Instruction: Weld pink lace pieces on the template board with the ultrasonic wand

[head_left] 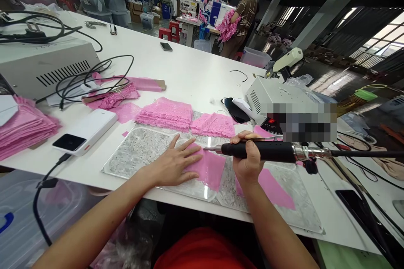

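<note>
My left hand (178, 163) lies flat with its fingers spread on a pink fabric piece (212, 168), pressing it to a grey marbled board (135, 151). My right hand (248, 157) is wrapped round a corded handheld tool (271, 151) with a black grip and thin metal tip. That tip points left and meets the fabric's upper edge near my left fingertips. A slim metal item (268, 138), its kind unclear, shows beside my right fingers. Another pink piece (274, 189) lies partly under my right forearm. Behind the hands sit a lace-edged pink stack (166, 113) and a smaller stack (214, 124).
A white power bank (90, 130) with a cable and a large pink fabric pile (25, 128) are at left. Grey boxes stand left (50, 67) and right (274, 96). Black cables trail right, near a dark phone (362, 210). A person (244, 17) holds pink fabric beyond the table.
</note>
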A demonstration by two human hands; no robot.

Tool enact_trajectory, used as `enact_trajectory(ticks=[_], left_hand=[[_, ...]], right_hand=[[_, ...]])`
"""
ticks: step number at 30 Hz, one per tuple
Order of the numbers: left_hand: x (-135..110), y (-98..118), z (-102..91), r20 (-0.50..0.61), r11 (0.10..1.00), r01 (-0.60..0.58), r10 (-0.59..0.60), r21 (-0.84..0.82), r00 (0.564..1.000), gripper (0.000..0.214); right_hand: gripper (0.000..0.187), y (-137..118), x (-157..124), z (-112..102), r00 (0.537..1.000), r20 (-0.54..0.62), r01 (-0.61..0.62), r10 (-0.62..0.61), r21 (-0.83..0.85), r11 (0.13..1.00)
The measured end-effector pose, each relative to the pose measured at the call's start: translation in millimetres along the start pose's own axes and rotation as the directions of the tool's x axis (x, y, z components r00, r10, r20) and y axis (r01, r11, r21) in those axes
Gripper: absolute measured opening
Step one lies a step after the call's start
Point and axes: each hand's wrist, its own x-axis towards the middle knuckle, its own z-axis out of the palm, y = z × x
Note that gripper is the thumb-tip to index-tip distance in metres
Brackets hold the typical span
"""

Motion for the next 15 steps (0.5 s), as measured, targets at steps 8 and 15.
enact_trajectory(ticks=[8,15], left_hand=[[-29.5,0.0,-17.4,-0.054,0.994,0.054,-0.049,0.095,0.997,0.05],[-75.0,-2.7,-14.8,-0.119,0.987,0.095,-0.079,0.13,0.99,0.047]], right_hand=[[0.006,-1.9,-1.5,0.8,1.0,0.007,-0.005,0.005,-0.013,1.0],[0.009,-8.1,6.2,8.2,1.0,-0.009,-0.022,0.022,0.009,1.0]])
